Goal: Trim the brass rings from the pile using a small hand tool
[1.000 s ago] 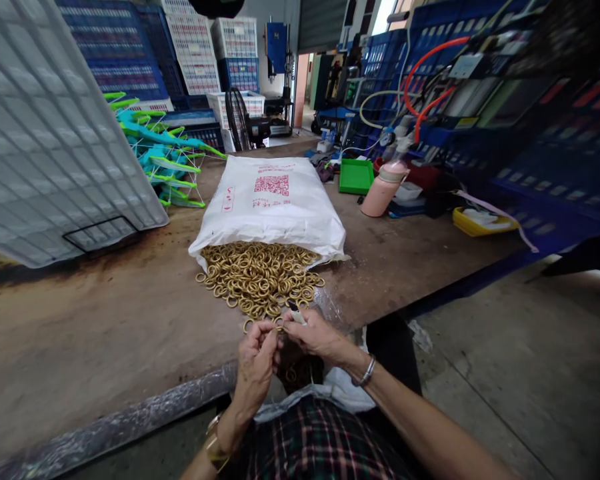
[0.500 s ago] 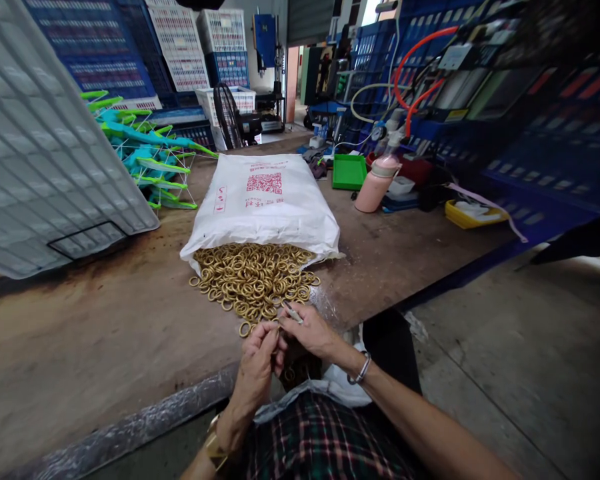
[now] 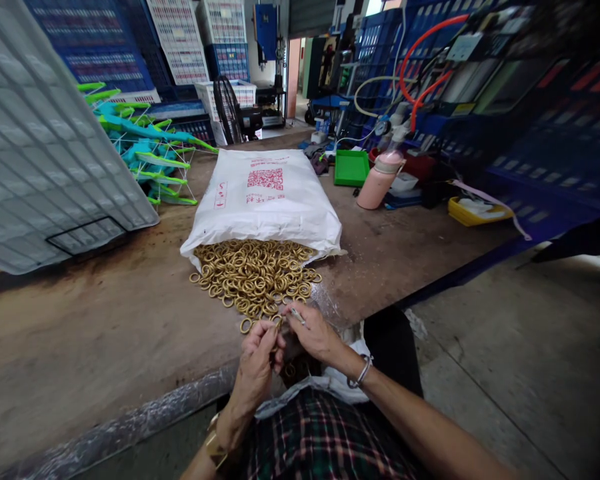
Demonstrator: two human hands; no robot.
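Here the slim tool [image 3: 299,317] in the right hand [image 3: 317,333] slants forward-left.

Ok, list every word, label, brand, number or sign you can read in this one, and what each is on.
Nothing reads with certainty.
White sack, middle: red QR code, too small to decipher.
White sack, nearer the opening: red characters, too blurred.
White sack, left: boxed red marks, too blurred.
White sack, far end: red print, too small.
Gauge: any dial markings too small.
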